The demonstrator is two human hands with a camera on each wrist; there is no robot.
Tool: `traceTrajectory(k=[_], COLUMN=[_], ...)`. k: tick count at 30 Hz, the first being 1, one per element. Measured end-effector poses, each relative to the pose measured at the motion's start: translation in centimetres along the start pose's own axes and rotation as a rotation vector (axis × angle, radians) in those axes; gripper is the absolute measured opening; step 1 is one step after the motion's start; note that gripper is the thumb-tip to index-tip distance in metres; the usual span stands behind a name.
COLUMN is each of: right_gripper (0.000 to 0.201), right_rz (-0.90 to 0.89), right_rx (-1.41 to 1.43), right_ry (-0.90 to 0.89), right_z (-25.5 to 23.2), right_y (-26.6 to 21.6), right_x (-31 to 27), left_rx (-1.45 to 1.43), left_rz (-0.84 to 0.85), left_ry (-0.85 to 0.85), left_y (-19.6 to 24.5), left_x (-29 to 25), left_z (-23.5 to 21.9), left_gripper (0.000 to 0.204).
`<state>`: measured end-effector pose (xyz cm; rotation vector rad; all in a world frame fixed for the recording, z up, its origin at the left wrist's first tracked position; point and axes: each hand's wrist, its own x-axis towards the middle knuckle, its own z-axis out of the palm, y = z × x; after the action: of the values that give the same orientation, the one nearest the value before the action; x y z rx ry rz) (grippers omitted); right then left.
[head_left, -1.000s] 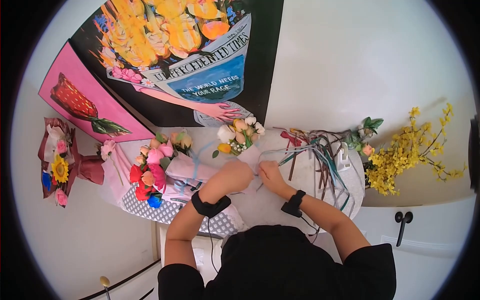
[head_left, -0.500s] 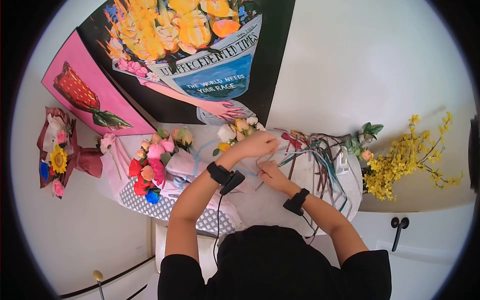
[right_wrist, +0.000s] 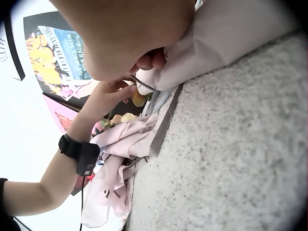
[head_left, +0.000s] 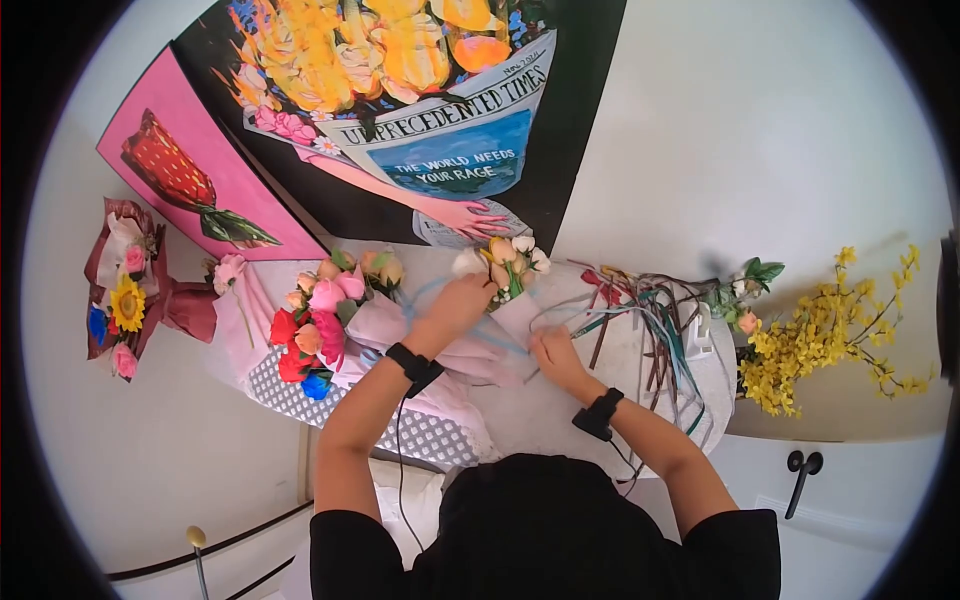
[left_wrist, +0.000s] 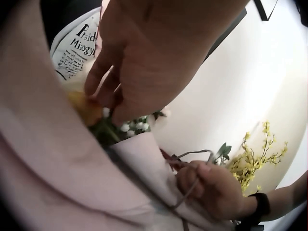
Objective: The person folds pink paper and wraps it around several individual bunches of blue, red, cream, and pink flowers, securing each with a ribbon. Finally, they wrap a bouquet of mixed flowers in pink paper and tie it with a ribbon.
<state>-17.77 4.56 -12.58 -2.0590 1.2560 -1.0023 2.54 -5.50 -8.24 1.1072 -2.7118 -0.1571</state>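
Note:
A bouquet with white and peach flowers [head_left: 508, 262] lies at the back middle of the table, its stems wrapped in pale pink paper [left_wrist: 139, 156]. My left hand [head_left: 462, 302] reaches over its left side. In the left wrist view those fingers bend down and pinch at a yellow flower [left_wrist: 86, 108]; the fingertips are partly hidden among the blooms. My right hand [head_left: 560, 357] is beside the wrapped stems and grips a thin grey ribbon [left_wrist: 188, 190] that crosses the paper. In the right wrist view its curled fingertips [right_wrist: 156, 58] are against the wrap.
Left of the bouquet lies another with pink, red and blue flowers [head_left: 325, 300]. Loose ribbons [head_left: 655, 330] spread over the table's right end. Yellow branches [head_left: 800, 355] stand beyond it. Paintings [head_left: 400, 130] lean behind the table, and a dark-red-wrapped bouquet [head_left: 130, 300] is at far left.
My left hand first swept right, above the right hand, then came back left to the flowers of the bouquet. The right hand has stayed by the wrapped stems with the ribbon.

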Motion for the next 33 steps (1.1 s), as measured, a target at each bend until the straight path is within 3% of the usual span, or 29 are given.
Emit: traceTrajectory(k=[5, 7, 14, 17, 19, 22, 33], right_gripper=[0.019, 0.016, 0.015, 0.015, 0.015, 0.016, 0.019], right_rz=[-0.004, -0.056, -0.104, -0.109, -0.110, -0.108, -0.114], right_rx=[-0.039, -0.072, -0.138, -0.174, -0.169, -0.149, -0.157], right_ry=[0.029, 0.027, 0.054, 0.073, 0.076, 0.054, 0.053], right_z=[0.0, 0.1, 0.1, 0.0, -0.1, -0.2, -0.2], right_y=[0.0, 0.3, 0.0, -0.3, -0.4, -0.4, -0.3], right_x=[-0.2, -0.3, -0.4, -0.5, -0.4, -0.4, -0.4], left_rx=[0.081, 0.245, 0.251, 0.130, -0.160, -0.307, -0.606], left_rz=[0.090, 0.205, 0.250, 0.179, 0.013, -0.026, -0.257], left_ry=[0.099, 0.149, 0.099, 0.019, 0.004, 0.076, 0.099], left_y=[0.4, 0.2, -1.0, -1.4, -1.4, -2.0, -4.8], left_x=[0.4, 0.8, 0.7, 0.7, 0.8, 0.7, 0.5], left_z=[-0.5, 0.0, 0.2, -0.6, -1.4, -1.6, 0.6], left_gripper=[0.019, 0.022, 0.027, 0.025, 0.021, 0.018, 0.017])
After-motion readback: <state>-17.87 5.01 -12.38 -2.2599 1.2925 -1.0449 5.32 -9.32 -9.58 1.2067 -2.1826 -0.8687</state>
